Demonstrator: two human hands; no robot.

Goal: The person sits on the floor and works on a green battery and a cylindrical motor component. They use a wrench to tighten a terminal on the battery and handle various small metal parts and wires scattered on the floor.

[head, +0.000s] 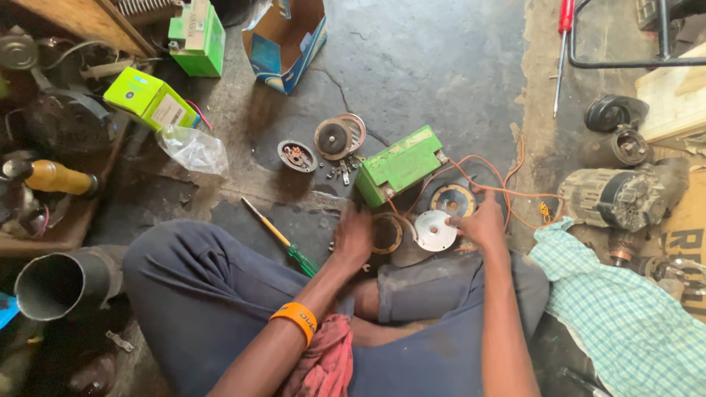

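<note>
Right hand (482, 220) grips white disc (434, 231); left hand (353, 237), fingers spread, touches coil ring (387, 234)

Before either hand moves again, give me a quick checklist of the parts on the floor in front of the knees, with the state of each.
1. Left hand on the copper-wound ring: ok, fingers rest at its edge.
2. Right hand on the round white plate: ok, touching its rim.
3. Firm grip on either part: cannot tell.
4. Orange wires away from the right hand: not ok, they run right past it.
5. Green battery apart from both hands: ok.
6. Green-handled screwdriver near the left hand: ok, lying on the floor.
</note>
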